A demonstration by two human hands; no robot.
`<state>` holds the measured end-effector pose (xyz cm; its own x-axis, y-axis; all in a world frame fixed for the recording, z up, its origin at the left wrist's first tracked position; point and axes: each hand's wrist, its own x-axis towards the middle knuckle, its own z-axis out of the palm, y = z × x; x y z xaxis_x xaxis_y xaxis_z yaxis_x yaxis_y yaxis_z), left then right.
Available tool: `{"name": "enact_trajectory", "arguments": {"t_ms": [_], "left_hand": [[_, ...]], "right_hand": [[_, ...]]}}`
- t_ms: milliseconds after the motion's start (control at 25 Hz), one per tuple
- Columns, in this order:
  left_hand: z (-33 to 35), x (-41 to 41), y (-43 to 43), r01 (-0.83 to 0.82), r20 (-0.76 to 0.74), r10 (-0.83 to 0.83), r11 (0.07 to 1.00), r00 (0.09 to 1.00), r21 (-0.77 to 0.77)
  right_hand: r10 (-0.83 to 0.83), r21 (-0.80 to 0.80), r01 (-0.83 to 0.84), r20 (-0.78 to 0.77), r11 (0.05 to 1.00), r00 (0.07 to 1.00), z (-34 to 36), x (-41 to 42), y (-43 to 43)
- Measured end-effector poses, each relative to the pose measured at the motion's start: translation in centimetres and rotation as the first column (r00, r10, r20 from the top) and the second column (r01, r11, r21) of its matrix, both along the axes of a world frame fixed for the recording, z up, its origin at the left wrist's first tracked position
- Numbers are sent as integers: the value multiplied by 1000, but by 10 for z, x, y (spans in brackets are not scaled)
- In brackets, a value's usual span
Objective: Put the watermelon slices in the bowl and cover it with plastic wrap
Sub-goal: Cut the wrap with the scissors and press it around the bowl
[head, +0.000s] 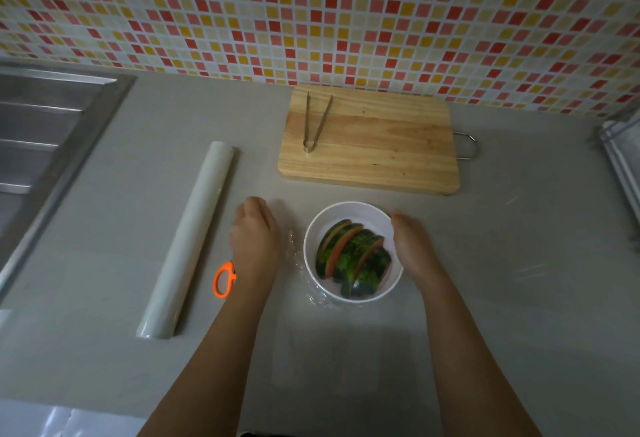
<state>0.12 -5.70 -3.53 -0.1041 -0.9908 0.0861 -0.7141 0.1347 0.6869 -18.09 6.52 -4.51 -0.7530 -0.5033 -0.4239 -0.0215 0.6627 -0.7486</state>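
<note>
Head view: watermelon slices [353,260] in bowl [349,209]

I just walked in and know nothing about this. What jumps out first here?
A white bowl of green-rinded watermelon slices sits mid-counter, with the left hand and right hand on either side of it. Behind, a red, pink and yellow mosaic wall fills the top of the view. A bright orange scissors handle shows by the left wrist, beside a long roll of plastic wrap.
</note>
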Motion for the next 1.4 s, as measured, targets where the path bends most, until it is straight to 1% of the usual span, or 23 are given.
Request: {"name": "enact_trajectory", "arguments": {"t_ms": [40, 80, 120, 160, 200, 280, 360, 440, 560, 640, 760, 880, 920, 1000, 1040, 1080, 1120, 1160, 1200, 1240, 1280, 1360, 1400], "left_hand": [[5, 4, 5, -63, -136, 59, 998, 989, -27], [10, 5, 16, -94, -295, 92, 996, 951, 7], [15, 3, 34, -56, -448, 84, 996, 890, 76], [18, -1, 55, 30, -552, 53, 990, 832, 140], [18, -7, 74, 127, -603, 8, 975, 797, 182], [12, -17, 97, 261, -566, -110, 946, 817, 192], [2, -21, 94, 303, -487, -173, 932, 856, 200], [-5, -21, 89, 285, -554, -101, 924, 826, 256], [-7, -23, 87, 252, -699, 15, 927, 715, 278], [-9, -24, 87, 235, -713, 50, 926, 699, 295], [-12, -24, 82, 217, -701, 126, 899, 702, 379], [-14, -21, 78, 243, -648, 87, 882, 757, 403], [-16, -20, 76, 262, -624, 92, 853, 776, 451], [-16, -16, 72, 341, -632, 120, 757, 766, 557], [-16, -12, 69, 367, -636, 88, 753, 766, 546], [-15, -9, 65, 378, -616, 1, 789, 788, 485], [-15, -6, 63, 353, -567, -68, 841, 821, 410], [-19, -3, 61, 299, -538, -78, 894, 839, 335], [-21, -2, 61, 253, -567, -39, 918, 823, 305], [-20, -2, 63, 234, -613, 16, 916, 790, 325], [-20, -4, 67, 253, -660, 58, 896, 749, 365], [-19, -12, 73, 385, -777, 150, 801, 611, 458], [-19, -15, 76, 448, -810, 204, 747, 550, 492]], "right_hand": [[12, -31, -14, -73, 999, 997, 2, -5, 2], [-10, -133, -6, -117, 991, 993, 4, -7, 5], [-33, -276, 3, -106, 961, 994, 6, -5, 7], [-18, -413, -5, -53, 911, 998, 6, -2, 7], [34, -498, -18, 22, 867, 999, 6, 3, 7], [117, -536, -14, 160, 844, 980, 2, 14, 6], [94, -526, 38, 222, 850, 970, -2, 20, 6], [56, -536, 128, 313, 834, 948, -6, 21, 7], [29, -514, 237, 456, 824, 889, -7, 21, 4], [12, -485, 239, 458, 841, 889, -6, 22, 1], [3, -426, 177, 390, 887, 921, -9, 21, 1], [-19, -339, 160, 384, 927, 923, -5, 20, 1], [-28, -315, 156, 376, 936, 926, -5, 20, 1], [-45, -258, 133, 320, 957, 946, -3, 21, 1], [-39, -220, 97, 254, 971, 966, 0, 21, 1], [-4, -157, 25, 135, 987, 991, 3, 20, 2], [53, -73, -55, -39, 996, 998, 6, 16, 4], [129, -20, -136, -203, 991, 971, 8, 10, 5], [176, -35, -194, -287, 980, 942, 9, 5, 5], [191, -112, -225, -252, 968, 949, 10, 2, 5], [190, -229, -214, -124, 950, 974, 11, 2, 5], [185, -398, -110, 155, 911, 970, 6, 6, 3], [177, -414, -67, 234, 908, 956, 2, 8, 2]]}}
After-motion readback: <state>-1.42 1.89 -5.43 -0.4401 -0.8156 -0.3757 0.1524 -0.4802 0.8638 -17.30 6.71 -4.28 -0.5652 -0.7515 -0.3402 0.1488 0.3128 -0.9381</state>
